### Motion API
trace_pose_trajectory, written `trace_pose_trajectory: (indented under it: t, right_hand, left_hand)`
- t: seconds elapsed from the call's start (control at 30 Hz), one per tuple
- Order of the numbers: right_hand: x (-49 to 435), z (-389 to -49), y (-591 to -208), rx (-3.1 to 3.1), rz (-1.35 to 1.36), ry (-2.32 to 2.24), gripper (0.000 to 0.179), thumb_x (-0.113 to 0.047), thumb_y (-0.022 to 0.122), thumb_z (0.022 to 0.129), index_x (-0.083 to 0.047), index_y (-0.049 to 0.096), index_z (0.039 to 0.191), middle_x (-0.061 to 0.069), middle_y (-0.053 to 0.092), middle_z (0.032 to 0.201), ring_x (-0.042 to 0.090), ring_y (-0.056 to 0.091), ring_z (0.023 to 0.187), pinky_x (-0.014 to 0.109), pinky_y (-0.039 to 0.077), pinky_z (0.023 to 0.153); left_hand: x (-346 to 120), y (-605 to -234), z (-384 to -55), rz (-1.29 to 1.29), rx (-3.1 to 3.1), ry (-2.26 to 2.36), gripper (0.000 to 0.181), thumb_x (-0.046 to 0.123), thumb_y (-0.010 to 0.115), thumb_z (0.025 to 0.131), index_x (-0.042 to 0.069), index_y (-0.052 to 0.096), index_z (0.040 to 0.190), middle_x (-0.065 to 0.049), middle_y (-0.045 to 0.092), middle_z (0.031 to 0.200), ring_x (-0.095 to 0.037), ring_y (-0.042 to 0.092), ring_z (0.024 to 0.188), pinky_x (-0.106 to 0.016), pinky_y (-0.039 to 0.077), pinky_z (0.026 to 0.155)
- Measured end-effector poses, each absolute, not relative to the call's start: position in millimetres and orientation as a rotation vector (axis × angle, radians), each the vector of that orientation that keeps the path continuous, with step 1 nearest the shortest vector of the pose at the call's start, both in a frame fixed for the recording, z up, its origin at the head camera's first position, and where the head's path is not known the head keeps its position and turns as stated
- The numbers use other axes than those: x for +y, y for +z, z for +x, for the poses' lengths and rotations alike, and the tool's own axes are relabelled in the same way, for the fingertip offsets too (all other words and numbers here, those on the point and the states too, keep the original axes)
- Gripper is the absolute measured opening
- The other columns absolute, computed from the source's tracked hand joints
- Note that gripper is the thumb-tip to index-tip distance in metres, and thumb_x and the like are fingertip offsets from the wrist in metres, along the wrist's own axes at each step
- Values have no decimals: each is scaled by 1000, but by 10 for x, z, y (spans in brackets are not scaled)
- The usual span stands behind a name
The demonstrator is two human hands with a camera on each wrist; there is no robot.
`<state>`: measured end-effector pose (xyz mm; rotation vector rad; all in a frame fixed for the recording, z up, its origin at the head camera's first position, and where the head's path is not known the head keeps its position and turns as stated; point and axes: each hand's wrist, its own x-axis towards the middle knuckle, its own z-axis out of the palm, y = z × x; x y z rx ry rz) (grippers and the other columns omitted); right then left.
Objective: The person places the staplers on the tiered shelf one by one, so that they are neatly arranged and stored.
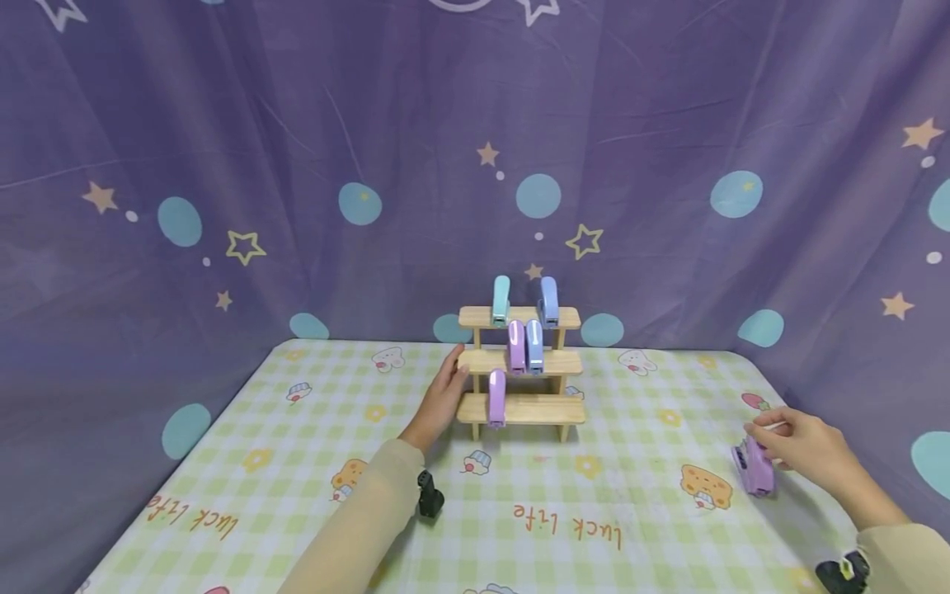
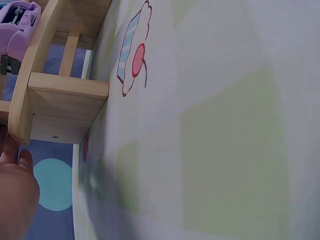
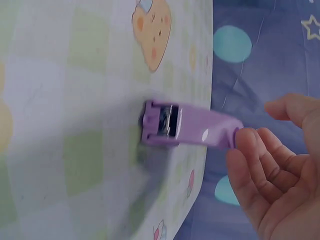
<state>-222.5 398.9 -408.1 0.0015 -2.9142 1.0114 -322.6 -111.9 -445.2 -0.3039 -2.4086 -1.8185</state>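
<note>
My left hand point(image 1: 443, 389) rests its fingers against the left end of a three-tier wooden display shelf point(image 1: 549, 407), around the middle tier. In the left wrist view some of those fingers are partly hidden at the board's end. At the table's right side my right hand point(image 1: 809, 445) touches a purple stapler point(image 1: 757, 468). The right wrist view has the fingers at the end of that stapler point(image 3: 205, 127), with the thumb held apart from it. On the shelf sit a teal stapler point(image 1: 500, 299), a blue stapler point(image 1: 548, 300) and several more, purple and blue.
A checked, printed tablecloth point(image 1: 297, 462) covers the table. Behind it hangs a purple curtain point(image 1: 416, 124) with stars and dots. The shelf stands near the table's back edge. The lone stapler is well to its right, near the right edge.
</note>
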Motion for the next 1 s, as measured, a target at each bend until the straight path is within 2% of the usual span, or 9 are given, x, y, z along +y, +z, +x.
trace_pose_trajectory:
  t: [0.23, 0.37, 0.6, 1.0]
  right_hand:
    - [4145, -2225, -4123, -2973, -54, 999, 57, -43, 61, 99, 11, 57, 117, 7, 71, 89, 22, 69, 73, 33, 59, 59]
    - [4183, -2224, -4188, -3033, -100, 1050, 62, -46, 62, 98, 11, 53, 122, 5, 68, 88, 21, 67, 74, 33, 59, 61]
    - [4183, -2210, -4326, -3081, -84, 1182, 64, -39, 63, 98, 16, 47, 124, 3, 63, 82, 18, 63, 68, 31, 58, 59]
    - [4196, -2170, -4342, -3107, -87, 1219, 50, -40, 64, 98, 8, 58, 110, 1, 64, 84, 14, 62, 74, 32, 60, 63]
  left_hand:
    - [-1121, -4446, -3217, -307, -2409, -1795, 56, 39, 40, 109, 25, 24, 161, -6, 28, 163, -26, 25, 148, -47, 19, 121]
    - [-1118, -4434, -3213, -292, -2413, -1805, 56, 40, 40, 109, 27, 24, 161, -4, 27, 163, -25, 25, 148, -46, 19, 121]
    - [-1115, -4422, -3204, -294, -2412, -1822, 56, 40, 40, 109, 27, 23, 161, -6, 27, 163, -26, 25, 148, -47, 19, 121]
    - [-1114, -4428, -3199, -303, -2408, -1817, 57, 40, 40, 109, 25, 23, 161, -8, 27, 163, -28, 26, 148, -47, 20, 120]
